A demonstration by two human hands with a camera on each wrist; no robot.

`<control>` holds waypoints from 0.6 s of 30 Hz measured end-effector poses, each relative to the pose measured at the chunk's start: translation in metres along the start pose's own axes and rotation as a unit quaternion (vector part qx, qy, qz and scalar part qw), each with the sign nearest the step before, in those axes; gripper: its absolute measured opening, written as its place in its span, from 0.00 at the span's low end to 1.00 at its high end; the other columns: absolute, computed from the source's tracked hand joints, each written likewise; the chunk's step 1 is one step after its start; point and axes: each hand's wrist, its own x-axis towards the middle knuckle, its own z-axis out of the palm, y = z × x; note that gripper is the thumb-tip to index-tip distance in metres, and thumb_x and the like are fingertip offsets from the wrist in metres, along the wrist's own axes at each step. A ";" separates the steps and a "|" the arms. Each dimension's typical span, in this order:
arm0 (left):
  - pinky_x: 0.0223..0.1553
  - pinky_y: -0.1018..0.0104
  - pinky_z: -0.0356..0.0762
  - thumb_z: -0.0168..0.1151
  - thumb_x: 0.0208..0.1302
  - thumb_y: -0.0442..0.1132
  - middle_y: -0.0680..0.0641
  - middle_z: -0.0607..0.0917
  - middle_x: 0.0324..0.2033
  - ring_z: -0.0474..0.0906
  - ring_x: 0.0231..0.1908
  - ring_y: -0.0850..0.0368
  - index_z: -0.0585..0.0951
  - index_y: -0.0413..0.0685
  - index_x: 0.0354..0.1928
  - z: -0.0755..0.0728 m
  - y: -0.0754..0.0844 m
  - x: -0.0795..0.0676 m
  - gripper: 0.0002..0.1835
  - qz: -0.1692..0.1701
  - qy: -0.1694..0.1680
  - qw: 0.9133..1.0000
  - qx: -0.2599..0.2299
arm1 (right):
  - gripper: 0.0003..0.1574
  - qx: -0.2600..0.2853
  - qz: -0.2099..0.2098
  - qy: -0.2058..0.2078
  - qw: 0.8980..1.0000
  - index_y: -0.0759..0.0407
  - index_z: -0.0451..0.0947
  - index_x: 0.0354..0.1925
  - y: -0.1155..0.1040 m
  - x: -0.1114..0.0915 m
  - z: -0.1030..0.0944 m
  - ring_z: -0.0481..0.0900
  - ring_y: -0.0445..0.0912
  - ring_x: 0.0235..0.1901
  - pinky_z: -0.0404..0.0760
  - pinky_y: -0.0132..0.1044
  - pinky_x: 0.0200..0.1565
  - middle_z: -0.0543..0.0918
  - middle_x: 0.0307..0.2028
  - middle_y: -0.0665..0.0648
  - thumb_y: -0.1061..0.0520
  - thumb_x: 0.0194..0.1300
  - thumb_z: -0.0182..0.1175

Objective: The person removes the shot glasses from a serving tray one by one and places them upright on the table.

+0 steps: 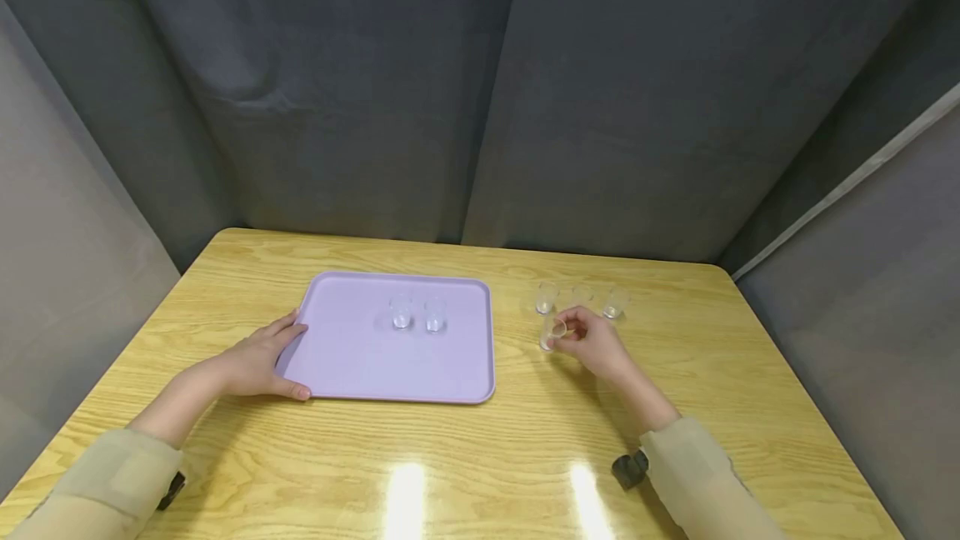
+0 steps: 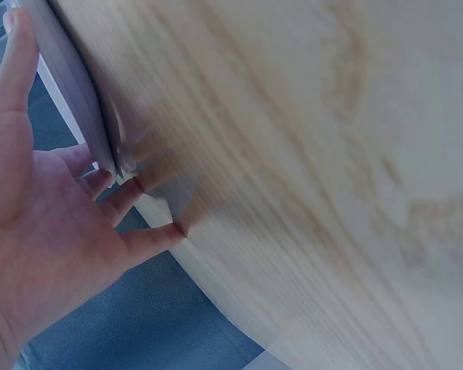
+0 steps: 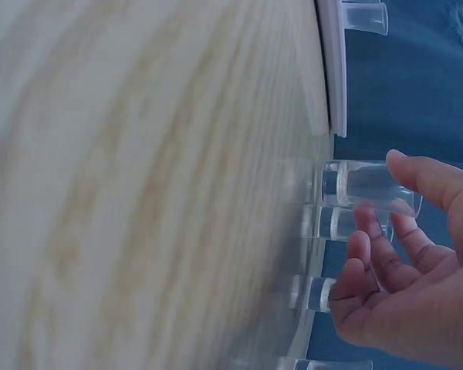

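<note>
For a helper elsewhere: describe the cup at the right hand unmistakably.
On the wooden table, find the lilac tray. To its right, in front of three similar clear cups, is the target cup: the only one the right hand grips.

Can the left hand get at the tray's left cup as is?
Likely yes: the left hand rests at the left edge of the tray, and only bare tray surface shows between it and the left cup.

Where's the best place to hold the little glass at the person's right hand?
Probably the upper wall of the glass, pinched across from the near right: it looks upright, its sides are round, and other glasses stand beyond it.
</note>
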 end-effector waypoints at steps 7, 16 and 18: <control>0.61 0.33 0.55 0.68 0.41 0.69 0.30 0.48 0.71 0.48 0.66 0.25 0.57 0.32 0.69 0.001 0.000 -0.001 0.62 0.000 0.002 1.000 0.002 | 0.19 0.006 -0.001 -0.018 1.000 0.64 0.74 0.46 0.002 0.003 0.003 0.75 0.48 0.34 0.75 0.31 0.32 0.82 0.40 0.61 0.60 0.58 0.67; 0.60 0.33 0.55 0.68 0.41 0.69 0.30 0.48 0.70 0.49 0.66 0.25 0.57 0.32 0.69 0.001 -0.001 0.000 0.62 0.000 0.004 1.000 0.003 | 0.29 0.001 0.010 -0.025 1.000 0.63 0.70 0.55 0.002 0.004 0.001 0.75 0.51 0.41 0.76 0.35 0.38 0.78 0.49 0.63 0.57 0.58 0.67; 0.60 0.32 0.55 0.68 0.41 0.69 0.30 0.48 0.70 0.49 0.66 0.25 0.57 0.32 0.69 0.000 0.000 -0.001 0.62 0.000 0.003 1.000 0.002 | 0.34 0.003 0.012 -0.026 1.000 0.61 0.66 0.60 -0.001 0.003 0.000 0.73 0.51 0.41 0.75 0.35 0.37 0.76 0.53 0.64 0.56 0.58 0.67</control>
